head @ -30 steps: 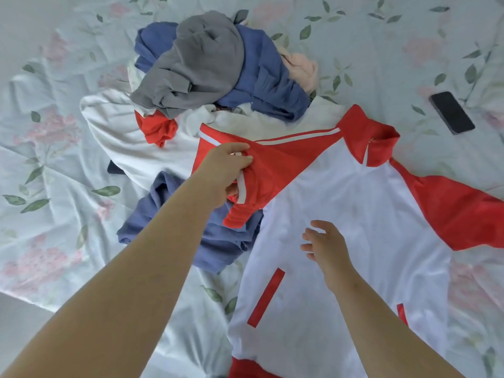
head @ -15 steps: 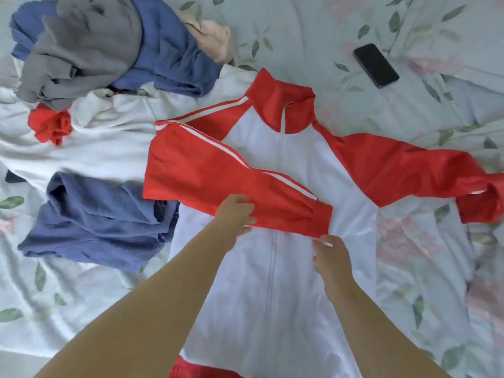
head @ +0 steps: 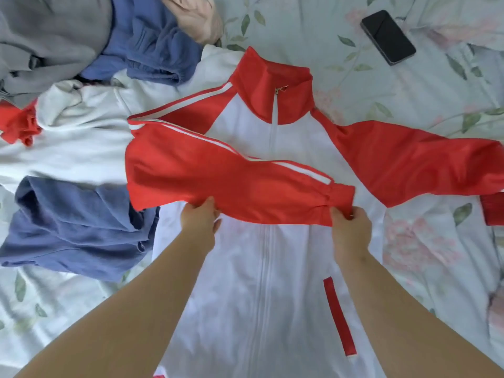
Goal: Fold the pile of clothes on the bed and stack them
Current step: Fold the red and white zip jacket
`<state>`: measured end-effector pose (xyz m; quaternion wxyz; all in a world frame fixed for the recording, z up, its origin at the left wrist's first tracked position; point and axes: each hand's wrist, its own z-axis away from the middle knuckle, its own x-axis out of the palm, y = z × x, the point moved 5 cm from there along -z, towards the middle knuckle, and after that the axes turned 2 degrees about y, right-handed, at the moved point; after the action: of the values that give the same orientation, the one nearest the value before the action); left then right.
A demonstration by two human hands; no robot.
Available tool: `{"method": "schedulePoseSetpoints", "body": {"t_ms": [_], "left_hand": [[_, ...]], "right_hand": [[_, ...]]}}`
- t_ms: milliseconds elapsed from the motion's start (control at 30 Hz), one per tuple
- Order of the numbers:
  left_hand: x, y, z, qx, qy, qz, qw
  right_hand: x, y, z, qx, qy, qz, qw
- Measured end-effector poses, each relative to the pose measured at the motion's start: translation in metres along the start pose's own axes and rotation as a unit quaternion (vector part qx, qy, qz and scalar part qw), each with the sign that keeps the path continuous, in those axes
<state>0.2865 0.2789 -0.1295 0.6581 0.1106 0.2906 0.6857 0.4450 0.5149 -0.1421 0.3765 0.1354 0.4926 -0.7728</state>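
A white zip-up jacket (head: 259, 282) with a red collar and red sleeves lies front-up on the bed. Its left red sleeve (head: 218, 184) is folded across the chest. My left hand (head: 200, 222) grips the sleeve's lower edge near its middle. My right hand (head: 350, 227) pinches the gathered cuff at the sleeve's end. The other red sleeve (head: 403, 165) stretches out to the right. To the left lies the unfolded pile: a white garment (head: 76, 148), a blue garment (head: 73, 230), a grey one (head: 51, 39), another blue one (head: 152, 47) and a peach piece (head: 196, 17).
A black phone (head: 388, 36) lies face-up on the floral bedsheet (head: 436, 255) at the upper right. A small red bunched cloth (head: 19, 126) sits at the left edge on the white garment. Bare sheet shows to the right of the jacket and at the lower left.
The left sleeve has been drawn across the jacket's chest. My right hand has taken hold of the cuff, and my left hand has shifted to the sleeve's lower edge. The view moved closer.
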Motion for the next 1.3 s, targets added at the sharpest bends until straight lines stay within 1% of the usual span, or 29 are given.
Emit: {"method": "schedulePoseSetpoints", "body": {"t_ms": [67,133,167,200,233,267,300,333,367,400,433,467,533,600,667,733,767,800,833,867,900,933,967,1000,1067,1133,1167,1267,1300], "left_hand": [[0.025,-0.01,0.017,-0.015,-0.067,-0.068,0.995],[0.045,-0.022,0.036,-0.063,-0.119,-0.149,0.98],[0.054,-0.027,0.043,-0.07,-0.132,-0.185,0.971],[0.061,-0.029,0.047,-0.047,-0.135,-0.223,0.964],[0.068,-0.027,0.049,0.016,-0.129,-0.271,0.954],[0.075,-0.023,0.052,0.113,-0.116,-0.328,0.931],[0.083,-0.017,0.055,0.226,-0.106,-0.378,0.892],[0.092,-0.014,0.061,0.321,-0.113,-0.416,0.843],[0.102,-0.014,0.064,0.381,-0.138,-0.459,0.791],[0.111,-0.02,0.062,0.402,-0.175,-0.506,0.743],[0.117,-0.027,0.059,0.391,-0.202,-0.555,0.706],[0.121,-0.033,0.055,0.366,-0.212,-0.603,0.677],[0.124,-0.041,0.043,0.314,-0.198,-0.675,0.638],[0.128,-0.044,0.036,0.293,-0.162,-0.713,0.616],[0.137,-0.043,0.038,0.321,-0.11,-0.718,0.608],[0.152,-0.042,0.05,0.403,-0.07,-0.696,0.591],[0.163,-0.044,0.058,0.453,-0.077,-0.676,0.576],[0.175,-0.049,0.066,0.495,-0.107,-0.662,0.553],[0.186,-0.056,0.072,0.521,-0.146,-0.663,0.517],[0.194,-0.064,0.074,0.528,-0.178,-0.68,0.477],[0.2,-0.07,0.071,0.515,-0.193,-0.709,0.442],[0.203,-0.072,0.065,0.49,-0.191,-0.738,0.422],[0.203,-0.072,0.058,0.467,-0.178,-0.759,0.418],[0.204,-0.069,0.053,0.449,-0.164,-0.768,0.426],[0.207,-0.062,0.047,0.425,-0.162,-0.765,0.456],[0.209,-0.057,0.045,0.412,-0.187,-0.752,0.48],[0.208,-0.056,0.046,0.416,-0.198,-0.75,0.475],[0.2,-0.067,0.052,0.46,-0.216,-0.758,0.409],[0.198,-0.072,0.053,0.467,-0.22,-0.757,0.399]], "right_hand": [[-0.026,0.003,-0.013,0.014,0.067,-0.048,0.996],[-0.046,0.009,-0.024,0.032,0.089,-0.085,0.992],[-0.053,0.01,-0.028,0.032,0.089,-0.093,0.991],[-0.058,0.01,-0.033,0.028,0.084,-0.096,0.991],[-0.061,0.009,-0.037,0.026,0.076,-0.103,0.991],[-0.062,0.01,-0.04,0.029,0.069,-0.12,0.99],[-0.063,0.01,-0.042,0.036,0.063,-0.14,0.987],[-0.065,0.01,-0.044,0.039,0.062,-0.15,0.986],[-0.066,0.01,-0.046,0.037,0.058,-0.148,0.987],[-0.067,0.01,-0.048,0.033,0.045,-0.142,0.988],[-0.068,0.01,-0.052,0.029,0.026,-0.141,0.989],[-0.069,0.01,-0.055,0.029,0.006,-0.142,0.989],[-0.075,0.015,-0.064,0.062,-0.017,-0.154,0.986],[-0.087,0.023,-0.078,0.127,-0.018,-0.187,0.974],[-0.1,0.03,-0.093,0.164,-0.016,-0.216,0.963],[-0.109,0.032,-0.107,0.173,-0.008,-0.243,0.955],[-0.111,0.031,-0.114,0.171,-0.005,-0.265,0.949],[-0.113,0.028,-0.12,0.169,-0.003,-0.288,0.942],[-0.113,0.025,-0.125,0.171,0.0,-0.311,0.935],[-0.113,0.021,-0.129,0.177,0.005,-0.333,0.926],[-0.113,0.018,-0.133,0.186,0.006,-0.358,0.915],[-0.112,0.016,-0.136,0.194,0.003,-0.386,0.902],[-0.11,0.014,-0.139,0.202,-0.005,-0.415,0.887],[-0.109,0.011,-0.141,0.21,-0.015,-0.438,0.874],[-0.108,0.008,-0.146,0.23,-0.03,-0.48,0.846],[-0.107,0.006,-0.152,0.257,-0.025,-0.51,0.82],[-0.106,0.007,-0.154,0.274,-0.019,-0.506,0.818],[-0.1,0.005,-0.158,0.297,-0.025,-0.45,0.842],[-0.098,0.001,-0.158,0.288,-0.027,-0.451,0.844]]}}
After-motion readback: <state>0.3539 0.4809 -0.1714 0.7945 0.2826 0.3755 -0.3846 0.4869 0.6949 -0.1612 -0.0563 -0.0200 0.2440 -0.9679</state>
